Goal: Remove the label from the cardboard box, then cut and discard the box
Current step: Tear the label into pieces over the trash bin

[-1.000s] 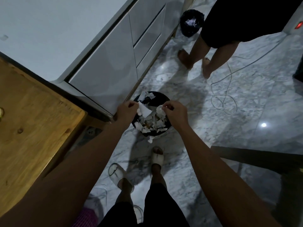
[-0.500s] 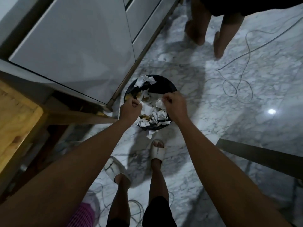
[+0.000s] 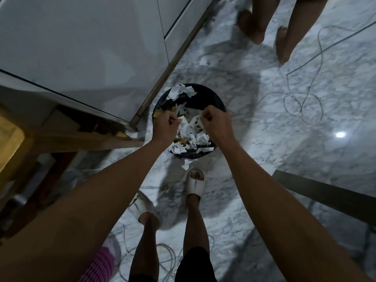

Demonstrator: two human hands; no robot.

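A black round bin (image 3: 213, 97) stands on the marble floor, filled with torn white label scraps (image 3: 193, 139) and a few brown cardboard bits (image 3: 157, 113). Both hands hover just above its opening. My left hand (image 3: 165, 125) is curled and pinches a small white paper scrap at its fingertips. A short gap to its right, my right hand (image 3: 215, 123) is curled too and pinches a printed white scrap (image 3: 197, 120). More torn paper hangs over the bin's far rim (image 3: 181, 91). One scrap (image 3: 186, 164) lies on the floor by the bin. No cardboard box is in view.
White cabinet fronts (image 3: 81, 47) close off the left, with a wooden table (image 3: 12, 139) beside them. Another person's bare legs (image 3: 284, 37) stand beyond the bin. Loose cable (image 3: 305, 102) loops across the floor. My slippered foot (image 3: 195, 184) is just before the bin. A dark bar (image 3: 325, 194) lies right.
The view has tilted further down, so the bin and hands sit higher and nearer. Both hands stay over the bin, curled on paper, with only small shifts between them.
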